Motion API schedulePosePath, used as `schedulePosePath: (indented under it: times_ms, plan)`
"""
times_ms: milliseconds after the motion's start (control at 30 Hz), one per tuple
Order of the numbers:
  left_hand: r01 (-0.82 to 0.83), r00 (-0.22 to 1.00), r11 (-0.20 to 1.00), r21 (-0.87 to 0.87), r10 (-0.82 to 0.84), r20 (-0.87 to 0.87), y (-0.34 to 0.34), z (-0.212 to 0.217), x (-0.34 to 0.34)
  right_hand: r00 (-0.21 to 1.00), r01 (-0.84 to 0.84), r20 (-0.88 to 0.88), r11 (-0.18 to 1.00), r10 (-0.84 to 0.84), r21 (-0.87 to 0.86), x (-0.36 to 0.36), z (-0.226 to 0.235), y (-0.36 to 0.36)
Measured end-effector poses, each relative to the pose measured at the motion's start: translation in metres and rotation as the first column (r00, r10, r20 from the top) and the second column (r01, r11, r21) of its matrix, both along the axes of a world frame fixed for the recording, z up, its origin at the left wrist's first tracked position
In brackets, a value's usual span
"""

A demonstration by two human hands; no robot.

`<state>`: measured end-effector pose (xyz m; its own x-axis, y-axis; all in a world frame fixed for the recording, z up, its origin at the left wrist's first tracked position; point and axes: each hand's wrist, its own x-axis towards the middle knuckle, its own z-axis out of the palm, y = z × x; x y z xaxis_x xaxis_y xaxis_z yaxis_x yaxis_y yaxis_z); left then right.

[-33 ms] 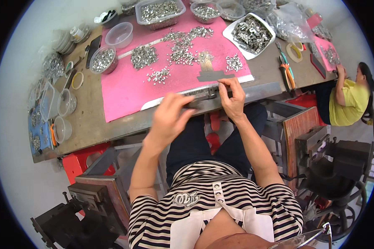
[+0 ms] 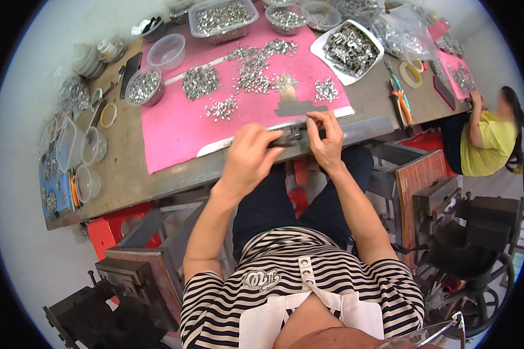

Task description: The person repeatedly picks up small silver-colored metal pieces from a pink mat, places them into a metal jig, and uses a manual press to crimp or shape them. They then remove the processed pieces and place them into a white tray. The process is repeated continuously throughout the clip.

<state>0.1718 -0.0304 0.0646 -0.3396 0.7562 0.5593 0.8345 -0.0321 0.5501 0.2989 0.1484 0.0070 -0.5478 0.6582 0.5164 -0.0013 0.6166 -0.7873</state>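
Pink below, looking down on a mat across the upper middle of the frame, over a brown desk. Working near its lower edge, at the centre of the frame, on a dark metal fixture between both hands. Curling thumb and fingers of the left hand around a dark piece at the fixture's left end, gripping it; not making out its full shape. Setting thumb and forefinger of the right hand close together at the fixture's right end; not being able to tell a firm pinch from a light touch.

Seeing flat grey strips on the mat, just above the fixture. Noticing loose silvery pieces farther up, in several heaps and scatters. Finding more metal pieces in a white dish at the upper right of the mat, in a rectangular clear tub at the top of the frame and in a round clear tub by the mat's upper left. Spotting orange-handled pliers on the desk at right, near a roll of tape. Glimpsing a co-worker in a yellow top at the right edge, and a red stool at the lower left.
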Motion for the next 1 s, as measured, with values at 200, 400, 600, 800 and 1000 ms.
schedulePosePath:
  times_ms: [200, 400, 600, 800, 1000]
  plan:
    - [-0.248, 0.951, 0.964, -0.096, 0.223, -0.212, 0.027, -0.044, 0.0, 0.992, 0.083, 0.059, 0.946, -0.107, 0.312, 0.024, -0.016, 0.006]
    - [-0.308, 0.935, 0.944, -0.119, 0.278, -0.219, 0.02, -0.052, 0.005, 0.998, -0.065, 0.016, 0.987, 0.068, -0.147, 0.025, 0.0, -0.018]
    - [-0.315, 0.932, 0.943, -0.107, 0.286, -0.221, 0.02, -0.054, 0.006, 0.938, 0.022, 0.3, 0.893, -0.174, 0.449, 0.019, -0.001, 0.009]
    - [-0.314, 0.932, 0.945, -0.088, 0.289, -0.221, 0.021, -0.056, 0.006, 0.996, -0.067, 0.042, 0.959, 0.082, -0.276, 0.016, 0.009, -0.008]
    - [-0.233, 0.958, 0.972, 0.019, 0.233, -0.168, 0.015, -0.066, 0.014, 0.999, 0.005, -0.038, 0.997, -0.002, 0.076, 0.038, -0.009, -0.039]
